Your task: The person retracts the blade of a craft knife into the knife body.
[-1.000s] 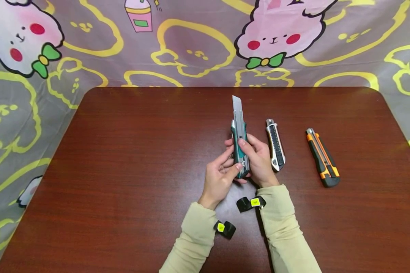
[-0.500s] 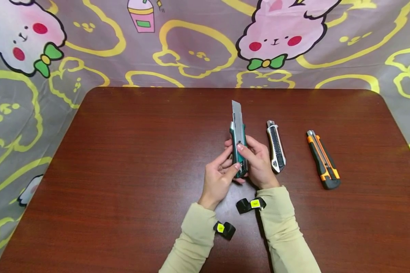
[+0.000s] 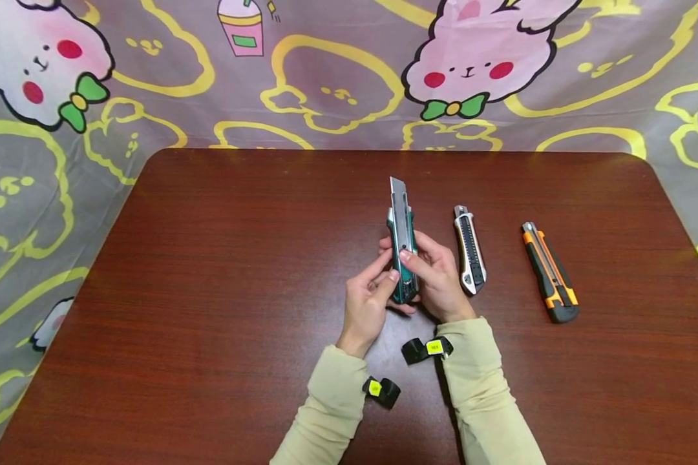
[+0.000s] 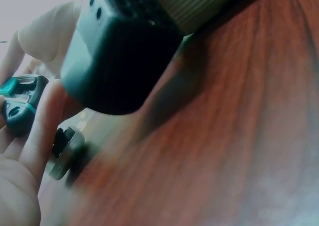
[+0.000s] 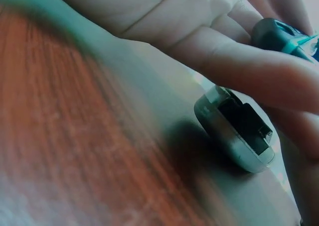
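Both hands hold a green and black utility knife (image 3: 403, 248) in the head view, its blade tip pointing away toward the far edge of the table. Part of the blade sticks out of the metal channel. My right hand (image 3: 441, 278) grips it from the right, thumb pressed on the slider. From the left, my left hand (image 3: 365, 303) supports the lower handle between thumb and fingers. The knife's butt end (image 4: 20, 106) shows among fingers in the left wrist view, and the handle (image 5: 279, 37) is partly covered by fingers in the right wrist view.
A silver and black utility knife (image 3: 470, 250) lies just right of the right hand. Farther right is an orange and black utility knife (image 3: 549, 271). They rest on a brown wooden table (image 3: 238, 258), with a patterned cloth (image 3: 337, 71) hanging behind it.
The blade has drawn back partway into the handle as my right thumb slid toward the butt. The knife has shifted slightly left, and my left thumb has moved a little left and up.
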A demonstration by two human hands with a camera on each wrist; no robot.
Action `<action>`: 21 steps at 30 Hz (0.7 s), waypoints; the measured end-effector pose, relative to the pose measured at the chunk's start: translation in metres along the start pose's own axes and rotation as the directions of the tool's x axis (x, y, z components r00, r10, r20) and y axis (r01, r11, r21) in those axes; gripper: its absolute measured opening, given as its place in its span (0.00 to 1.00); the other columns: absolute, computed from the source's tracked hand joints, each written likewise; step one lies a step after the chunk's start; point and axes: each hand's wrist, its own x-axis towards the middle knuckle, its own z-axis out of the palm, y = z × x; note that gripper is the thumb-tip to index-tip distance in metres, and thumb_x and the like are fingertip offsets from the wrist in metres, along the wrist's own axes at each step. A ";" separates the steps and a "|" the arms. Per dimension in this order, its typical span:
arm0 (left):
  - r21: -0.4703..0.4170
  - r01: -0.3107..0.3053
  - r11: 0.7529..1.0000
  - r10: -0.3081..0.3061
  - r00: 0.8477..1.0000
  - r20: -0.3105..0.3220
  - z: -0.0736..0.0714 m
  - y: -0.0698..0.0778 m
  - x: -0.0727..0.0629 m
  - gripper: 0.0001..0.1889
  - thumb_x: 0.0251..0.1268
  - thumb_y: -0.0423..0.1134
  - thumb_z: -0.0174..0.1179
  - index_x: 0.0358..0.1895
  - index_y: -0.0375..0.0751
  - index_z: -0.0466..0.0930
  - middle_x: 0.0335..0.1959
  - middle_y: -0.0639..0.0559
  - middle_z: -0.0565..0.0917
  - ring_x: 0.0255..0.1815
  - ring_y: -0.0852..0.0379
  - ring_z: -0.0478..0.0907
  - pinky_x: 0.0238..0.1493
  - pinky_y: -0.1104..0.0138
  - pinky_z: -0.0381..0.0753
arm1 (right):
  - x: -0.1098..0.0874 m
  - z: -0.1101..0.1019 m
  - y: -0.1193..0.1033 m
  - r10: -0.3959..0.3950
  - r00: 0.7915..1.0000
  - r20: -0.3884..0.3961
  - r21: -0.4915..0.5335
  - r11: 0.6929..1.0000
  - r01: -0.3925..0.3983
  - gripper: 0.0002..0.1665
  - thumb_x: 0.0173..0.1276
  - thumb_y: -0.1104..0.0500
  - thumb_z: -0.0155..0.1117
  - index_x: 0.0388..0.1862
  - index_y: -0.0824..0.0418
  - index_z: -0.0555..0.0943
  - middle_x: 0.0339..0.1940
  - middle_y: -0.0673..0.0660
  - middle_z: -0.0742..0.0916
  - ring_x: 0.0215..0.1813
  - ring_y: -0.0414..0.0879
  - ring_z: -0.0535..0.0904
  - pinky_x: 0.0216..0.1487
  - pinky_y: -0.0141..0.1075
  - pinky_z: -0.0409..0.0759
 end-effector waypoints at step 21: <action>-0.036 -0.002 0.999 0.001 1.000 -0.028 -0.001 0.000 0.001 0.23 0.70 0.29 0.49 0.67 0.31 0.66 0.46 0.21 0.80 0.29 0.18 0.77 0.21 0.51 0.86 | 0.000 0.000 0.000 0.017 0.998 0.060 -0.010 1.000 -0.017 0.25 0.67 0.75 0.45 0.62 0.66 0.73 0.51 0.54 0.85 0.53 0.43 0.80 0.56 0.31 0.81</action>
